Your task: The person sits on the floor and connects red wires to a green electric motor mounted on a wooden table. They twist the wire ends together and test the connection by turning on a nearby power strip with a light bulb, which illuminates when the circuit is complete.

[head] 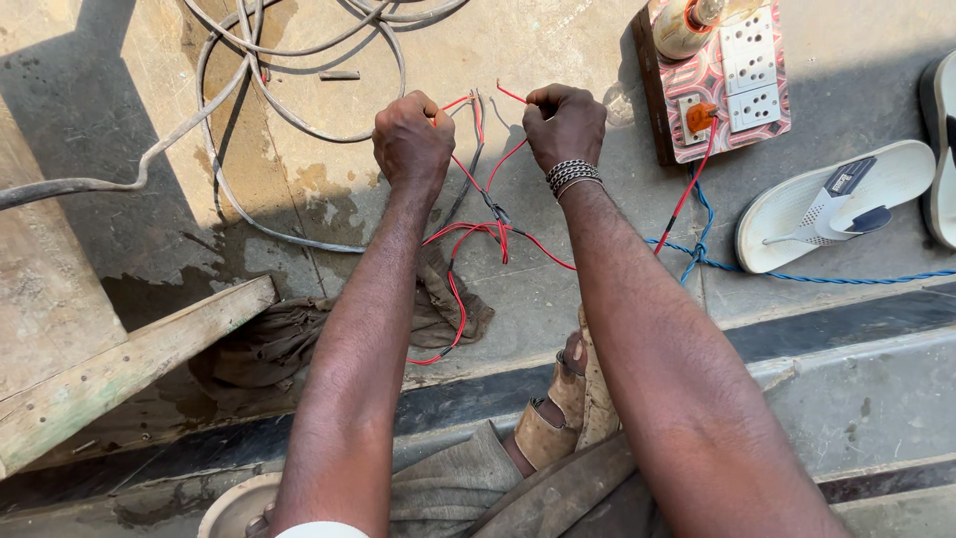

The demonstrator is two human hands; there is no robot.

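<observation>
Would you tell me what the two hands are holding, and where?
Left hand and right hand each pinch the upper ends of the thin red wires.

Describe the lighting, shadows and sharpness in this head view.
Head view: hard sunlight on the concrete floor; deep shadow at upper left and below the left hand; the right hand and red wires are sharp; the white sandal is bright, without blown-out glare.

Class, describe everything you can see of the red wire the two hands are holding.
The red wire is thin, flexible and plastic-coated. Its upper ends are pinched in the left hand and the right hand, a short red tip poking out beside each fist. Below, the strands cross beside a thin dark wire, then one loops down over a brown rag on the concrete floor.
</observation>
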